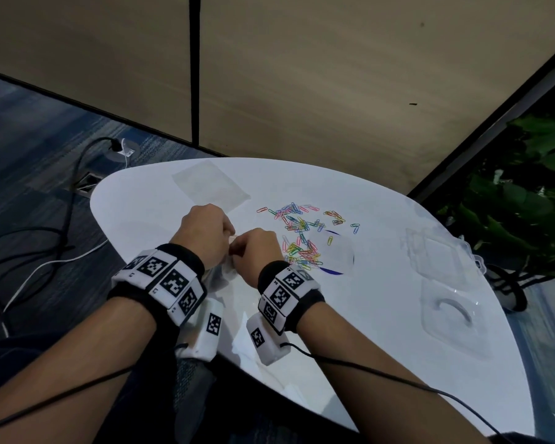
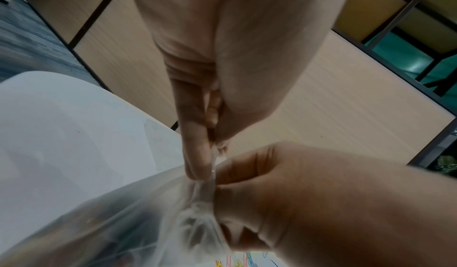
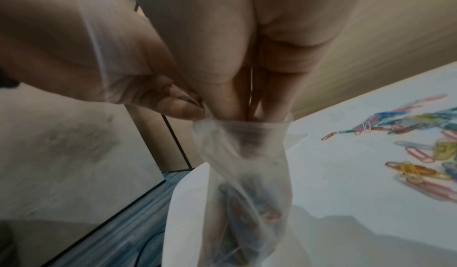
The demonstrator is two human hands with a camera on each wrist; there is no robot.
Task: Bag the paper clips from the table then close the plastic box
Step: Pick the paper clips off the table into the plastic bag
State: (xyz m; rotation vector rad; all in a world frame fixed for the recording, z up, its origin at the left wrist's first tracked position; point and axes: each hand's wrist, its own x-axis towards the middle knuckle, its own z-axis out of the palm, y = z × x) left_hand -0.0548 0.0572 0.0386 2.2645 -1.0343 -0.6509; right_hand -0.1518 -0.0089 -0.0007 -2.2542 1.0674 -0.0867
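Both hands, left hand [image 2: 222,60] and right hand [image 2: 321,197], pinch the clear plastic bag's [image 2: 138,222] gathered mouth above the white worktop [image 2: 61,134].

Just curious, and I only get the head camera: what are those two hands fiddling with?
Observer: A clear bag. The left hand pinches its rim.
Operator: And the right one?
Observer: The right hand has its fingers dipped into the bag's mouth.
Operator: Anything inside yet?
Observer: Yes, coloured clips show blurrily through the plastic.
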